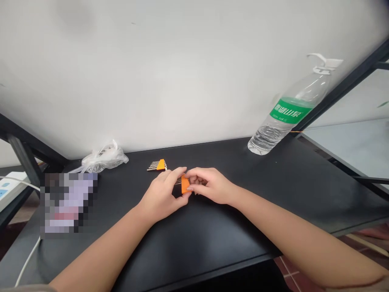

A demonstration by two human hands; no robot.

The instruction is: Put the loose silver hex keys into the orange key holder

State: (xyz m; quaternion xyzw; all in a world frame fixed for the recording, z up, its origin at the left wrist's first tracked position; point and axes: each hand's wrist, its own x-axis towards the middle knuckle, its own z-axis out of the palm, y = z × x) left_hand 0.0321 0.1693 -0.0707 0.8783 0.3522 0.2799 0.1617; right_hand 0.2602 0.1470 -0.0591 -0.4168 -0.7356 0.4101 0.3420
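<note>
Between my two hands, over the black table, is an orange hex key holder [185, 185] with metal keys showing on its left side. My left hand [162, 192] grips it by its upper and lower edges with thumb and fingers. From the other side, my right hand [214, 184] closes its thumb and fingers at the holder's right edge; whether a single key is in those fingers is hidden. A second hex key set [161, 164], also in an orange holder, lies on the table just beyond my left hand, its keys pointing left.
At the back right stands a large water bottle [281, 115] with a green label. A clear plastic bag [105, 157] lies at the back left, near a blurred-out object [69, 202]. A white power strip [12, 188] with a cable sits at the left edge of the black table [212, 247].
</note>
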